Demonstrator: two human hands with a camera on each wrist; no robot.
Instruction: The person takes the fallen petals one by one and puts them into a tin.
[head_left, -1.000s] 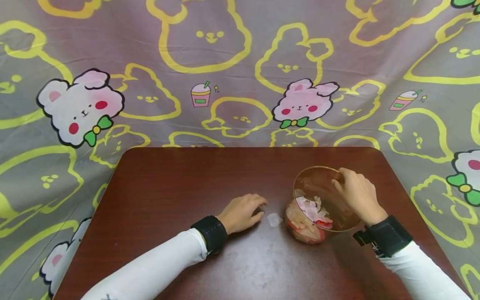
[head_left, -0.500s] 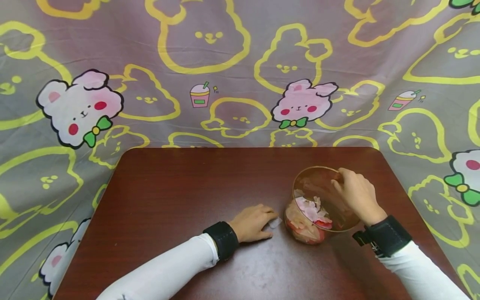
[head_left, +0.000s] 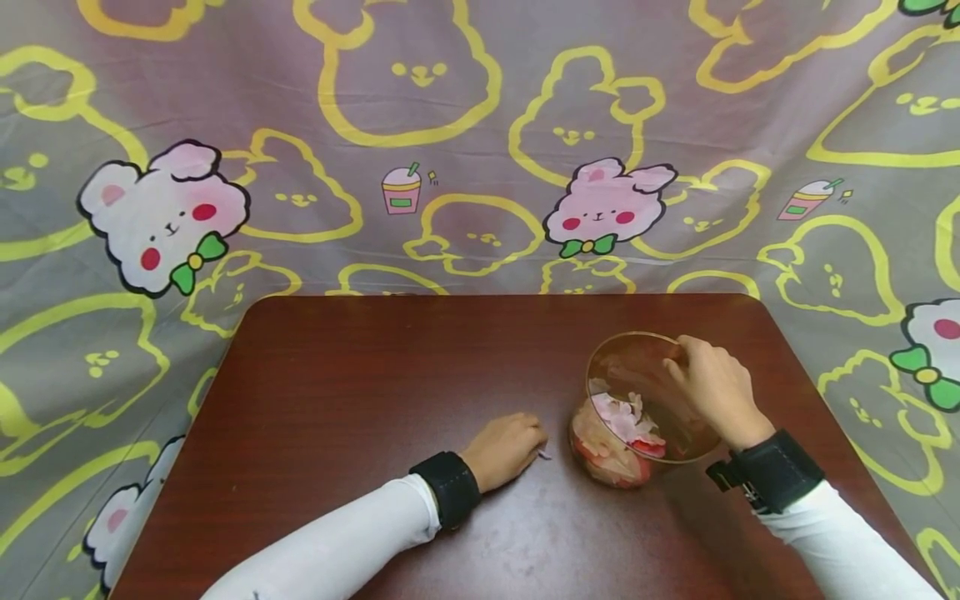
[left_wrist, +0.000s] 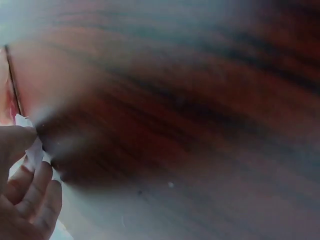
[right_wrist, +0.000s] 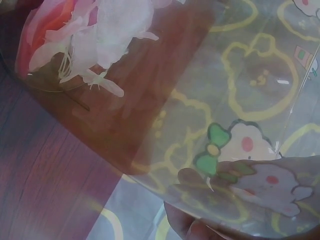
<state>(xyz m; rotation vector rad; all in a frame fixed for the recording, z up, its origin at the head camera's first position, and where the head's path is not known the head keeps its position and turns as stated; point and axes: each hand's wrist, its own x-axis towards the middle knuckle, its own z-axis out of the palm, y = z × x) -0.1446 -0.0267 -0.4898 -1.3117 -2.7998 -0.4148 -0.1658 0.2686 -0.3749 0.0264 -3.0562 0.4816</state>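
A clear glass bowl (head_left: 633, 362) lies tilted toward me on the dark wood table (head_left: 360, 392), with pink, white and red petals (head_left: 622, 425) in its lower side. My right hand (head_left: 681, 357) grips the bowl's far rim. My left hand (head_left: 534, 443) rests on the table just left of the bowl, fingers curled over a small white petal (head_left: 544, 455). In the left wrist view the petal (left_wrist: 33, 148) sits pinched between thumb and fingers (left_wrist: 31, 197). The right wrist view looks through the bowl's wall (right_wrist: 200, 100) at the petals (right_wrist: 90, 35).
A grey cloth printed with yellow bunny outlines and pink bunnies (head_left: 607, 208) hangs behind the table and drapes down both sides. The table's rounded far corners and side edges are in view.
My left hand slid right to the loose white petal and closed its fingers over it. The right hand and the bowl stayed still.
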